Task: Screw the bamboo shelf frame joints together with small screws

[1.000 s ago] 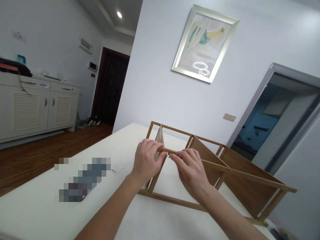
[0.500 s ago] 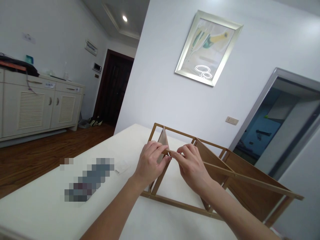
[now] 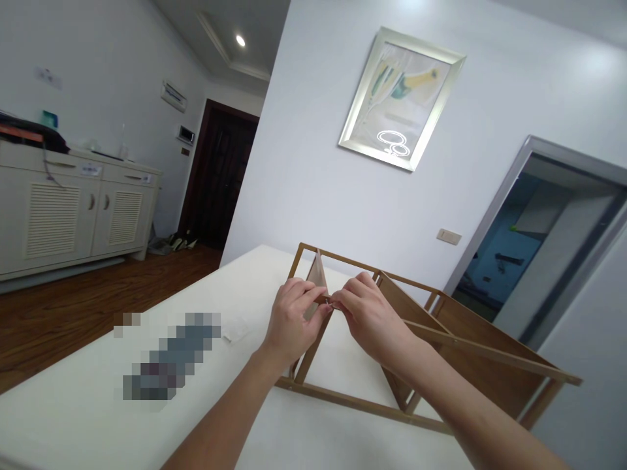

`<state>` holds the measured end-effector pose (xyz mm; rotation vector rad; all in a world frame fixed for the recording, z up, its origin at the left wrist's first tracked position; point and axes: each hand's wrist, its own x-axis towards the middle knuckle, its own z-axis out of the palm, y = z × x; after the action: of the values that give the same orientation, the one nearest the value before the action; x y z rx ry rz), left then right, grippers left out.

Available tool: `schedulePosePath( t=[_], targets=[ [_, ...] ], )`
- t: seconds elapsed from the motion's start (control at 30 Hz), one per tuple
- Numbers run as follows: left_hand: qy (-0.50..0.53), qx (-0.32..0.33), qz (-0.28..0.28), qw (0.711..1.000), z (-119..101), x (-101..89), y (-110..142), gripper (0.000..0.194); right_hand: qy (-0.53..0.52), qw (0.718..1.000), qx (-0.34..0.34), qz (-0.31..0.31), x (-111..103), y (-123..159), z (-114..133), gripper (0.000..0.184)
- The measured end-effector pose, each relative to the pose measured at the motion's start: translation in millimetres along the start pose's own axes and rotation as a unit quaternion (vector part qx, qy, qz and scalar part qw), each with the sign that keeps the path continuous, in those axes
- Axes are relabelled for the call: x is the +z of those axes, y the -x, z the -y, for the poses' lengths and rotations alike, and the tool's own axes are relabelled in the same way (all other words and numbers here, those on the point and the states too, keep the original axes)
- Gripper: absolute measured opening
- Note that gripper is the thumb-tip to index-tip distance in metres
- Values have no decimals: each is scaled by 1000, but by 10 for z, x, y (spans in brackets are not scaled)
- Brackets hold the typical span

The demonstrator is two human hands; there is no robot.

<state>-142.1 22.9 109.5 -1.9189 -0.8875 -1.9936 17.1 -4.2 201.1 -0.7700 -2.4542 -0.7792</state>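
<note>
A wooden shelf frame (image 3: pixel 484 352) with brown panels lies on its side on the white table (image 3: pixel 245 274). My left hand (image 3: pixel 292 320) grips the near upper corner of the frame, fingers curled around the rail. My right hand (image 3: pixel 368 318) pinches a small metal piece (image 3: pixel 330 303) against that same corner, right beside my left fingertips. What the metal piece is cannot be made out.
A blurred dark object (image 3: pixel 169 356) and a small clear bag (image 3: pixel 236 328) lie on the table to the left. A white cabinet (image 3: pixel 63 212) stands at the far left wall. A dark door (image 3: pixel 215 176), a framed picture (image 3: pixel 399 98) and an open doorway (image 3: pixel 533 254) surround the table.
My right hand has slid left along the rail to meet my left hand at the corner. The view has shifted slightly.
</note>
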Motion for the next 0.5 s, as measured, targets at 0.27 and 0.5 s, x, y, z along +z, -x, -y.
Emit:
schedulePosePath(
  t=[0.27, 0.5],
  targets=[
    [-16, 5, -2, 1000, -53, -21, -16, 19, 76, 990, -55, -100, 35, 103, 56, 16],
    [-37, 36, -2, 999, 12, 5, 12, 19, 114, 984, -57, -121, 137, 218, 59, 15]
  ],
)
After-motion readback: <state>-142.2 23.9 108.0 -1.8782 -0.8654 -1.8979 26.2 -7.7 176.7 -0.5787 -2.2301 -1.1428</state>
